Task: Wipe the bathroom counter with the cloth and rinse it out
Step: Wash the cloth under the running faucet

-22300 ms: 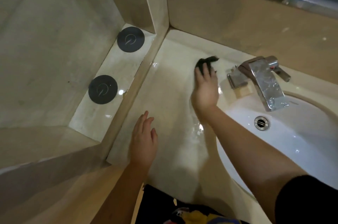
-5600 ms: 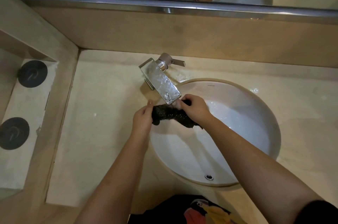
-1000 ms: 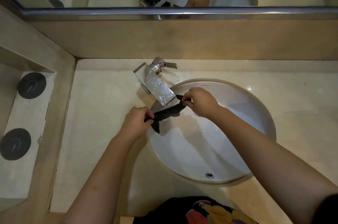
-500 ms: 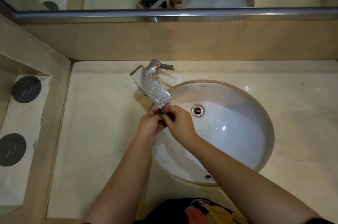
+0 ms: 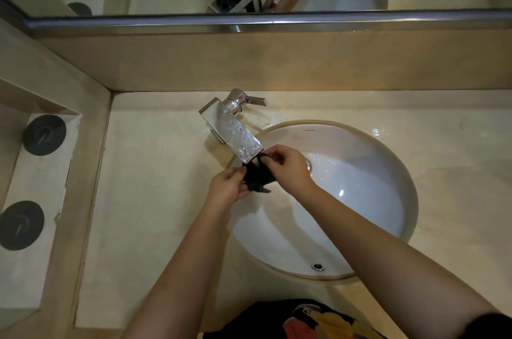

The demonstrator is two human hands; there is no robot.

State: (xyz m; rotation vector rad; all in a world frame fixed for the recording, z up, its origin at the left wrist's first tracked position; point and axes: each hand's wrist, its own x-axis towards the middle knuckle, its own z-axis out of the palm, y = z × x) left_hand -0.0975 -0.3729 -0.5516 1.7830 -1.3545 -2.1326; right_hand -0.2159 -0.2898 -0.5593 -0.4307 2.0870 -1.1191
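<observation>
Black, wet cloth is hanging limp mid-frame; your left hand and right hand are pinching its edges.

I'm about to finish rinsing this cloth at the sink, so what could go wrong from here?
1. Both hands, left hand and right hand, hold the cloth at the basin's left edge, so drips may land on the wiped counter.
2. The cloth sits right under the faucet spout; knuckles could knock it.
3. Droplets by the rim suggest splashing may re-wet the counter.
</observation>
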